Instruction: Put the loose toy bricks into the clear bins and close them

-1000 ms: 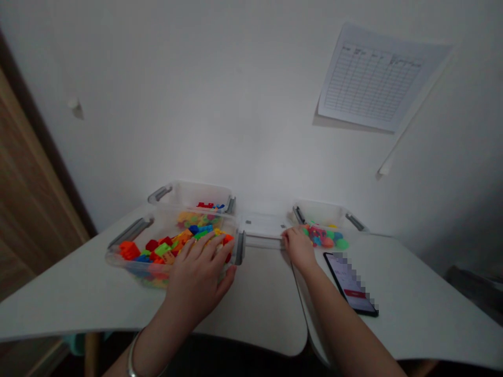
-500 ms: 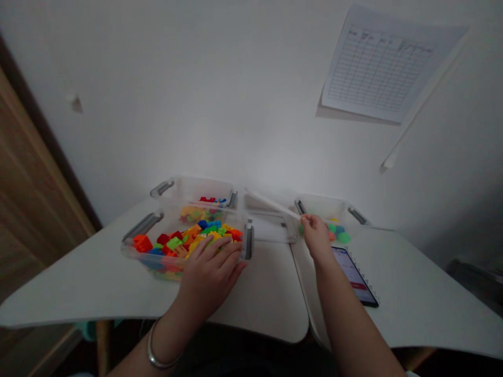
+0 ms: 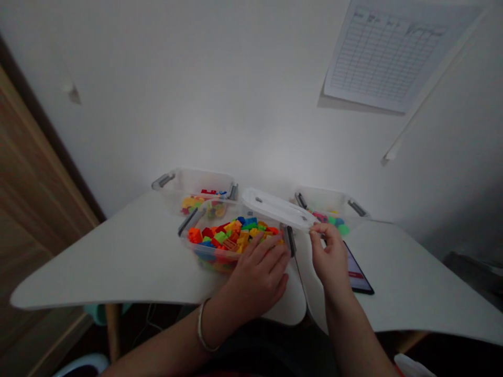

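Right hand up at the near end of a white lid, thumb and fingertips pinched nearly closed on its edge, with a firm hold on the lid. Lid tilted and raised over a clear bin, far end out past the bin's back rim, near end just beyond the grey handle on the right side. Any contact between lid and bin: hard to say in this dim view. Left hand low against the bin's near corner, fingers slightly spread and curved over the rim, perhaps only resting there, with no clear grip. Silver bangle around that wrist. Inside the bin, a heap of bricks in orange, green, blue, yellow and red. Behind it, a second bin with more bricks; off to the right, a third bin with small coloured pieces, too small to make out. Phone partly behind the right hand, on the right desk; the clear bin on the left desk. Higher up, a ruled paper chart on the white wall.
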A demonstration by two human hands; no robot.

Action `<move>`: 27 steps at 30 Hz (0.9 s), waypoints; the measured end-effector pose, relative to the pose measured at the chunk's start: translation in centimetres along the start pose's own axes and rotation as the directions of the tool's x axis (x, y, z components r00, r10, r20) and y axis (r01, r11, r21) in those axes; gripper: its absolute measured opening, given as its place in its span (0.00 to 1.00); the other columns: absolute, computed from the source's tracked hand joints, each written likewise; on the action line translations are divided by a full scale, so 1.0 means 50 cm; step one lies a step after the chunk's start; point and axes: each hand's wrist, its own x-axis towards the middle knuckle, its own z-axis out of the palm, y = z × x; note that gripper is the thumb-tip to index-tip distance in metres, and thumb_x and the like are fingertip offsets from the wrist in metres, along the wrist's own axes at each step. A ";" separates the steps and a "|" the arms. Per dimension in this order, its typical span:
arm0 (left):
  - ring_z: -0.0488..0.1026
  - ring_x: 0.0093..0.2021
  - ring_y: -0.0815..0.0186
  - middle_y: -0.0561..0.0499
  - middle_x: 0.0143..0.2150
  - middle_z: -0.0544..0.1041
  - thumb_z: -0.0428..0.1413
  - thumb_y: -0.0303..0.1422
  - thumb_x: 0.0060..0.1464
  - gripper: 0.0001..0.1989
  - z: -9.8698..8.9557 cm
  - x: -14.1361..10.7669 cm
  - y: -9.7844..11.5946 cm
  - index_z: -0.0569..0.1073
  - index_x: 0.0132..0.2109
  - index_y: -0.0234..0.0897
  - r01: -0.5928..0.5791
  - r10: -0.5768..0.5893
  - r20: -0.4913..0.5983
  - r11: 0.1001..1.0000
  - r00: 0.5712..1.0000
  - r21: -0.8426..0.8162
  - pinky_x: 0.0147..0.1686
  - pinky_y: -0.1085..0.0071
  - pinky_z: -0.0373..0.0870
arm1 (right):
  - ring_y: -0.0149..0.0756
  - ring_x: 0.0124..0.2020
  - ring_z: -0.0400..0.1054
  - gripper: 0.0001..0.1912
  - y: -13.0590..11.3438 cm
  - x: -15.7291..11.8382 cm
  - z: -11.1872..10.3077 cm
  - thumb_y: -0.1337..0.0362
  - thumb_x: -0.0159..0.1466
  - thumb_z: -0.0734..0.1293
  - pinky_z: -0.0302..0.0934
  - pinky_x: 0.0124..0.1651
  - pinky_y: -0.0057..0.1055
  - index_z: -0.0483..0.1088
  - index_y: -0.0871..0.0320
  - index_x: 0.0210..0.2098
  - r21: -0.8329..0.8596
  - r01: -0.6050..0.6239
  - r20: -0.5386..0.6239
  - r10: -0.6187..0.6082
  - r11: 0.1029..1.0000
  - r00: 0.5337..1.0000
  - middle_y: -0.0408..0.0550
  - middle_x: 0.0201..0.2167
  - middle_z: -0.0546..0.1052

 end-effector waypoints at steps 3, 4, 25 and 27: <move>0.62 0.64 0.54 0.47 0.59 0.73 0.52 0.31 0.59 0.18 -0.022 -0.006 -0.011 0.73 0.55 0.40 0.010 -0.007 -0.044 0.998 0.999 0.067 0.66 0.50 0.56 | 0.41 0.42 0.67 0.06 -0.017 -0.012 0.004 0.62 0.64 0.61 0.60 0.50 0.43 0.67 0.55 0.33 -0.076 0.102 0.027 -0.100 0.992 0.995 0.48 0.35 0.73; 0.61 0.64 0.53 0.47 0.59 0.72 0.52 0.32 0.58 0.18 -0.032 -0.008 -0.019 0.72 0.56 0.41 0.045 -0.037 -0.076 0.994 0.996 0.099 0.65 0.49 0.56 | 0.41 0.42 0.66 0.05 -0.023 -0.017 0.007 0.63 0.64 0.61 0.60 0.50 0.43 0.67 0.55 0.33 -0.096 0.134 0.042 -0.131 0.986 0.991 0.48 0.35 0.73; 0.63 0.64 0.52 0.42 0.62 0.69 0.44 0.41 0.63 0.21 -0.058 -0.072 -0.189 0.72 0.55 0.38 0.634 -0.647 -0.051 0.757 0.761 -0.158 0.63 0.48 0.61 | 0.41 0.45 0.70 0.05 -0.060 -0.062 0.016 0.67 0.64 0.63 0.63 0.51 0.43 0.70 0.53 0.35 0.000 0.328 0.138 -0.325 0.945 0.936 0.48 0.36 0.77; 0.62 0.65 0.52 0.39 0.63 0.67 0.45 0.41 0.63 0.21 -0.049 -0.069 -0.173 0.72 0.54 0.36 0.609 -0.621 -0.033 0.777 0.783 -0.156 0.63 0.48 0.61 | 0.41 0.44 0.70 0.05 -0.050 -0.059 0.009 0.67 0.64 0.63 0.63 0.51 0.44 0.70 0.53 0.35 -0.015 0.334 0.115 -0.330 0.943 0.937 0.48 0.36 0.76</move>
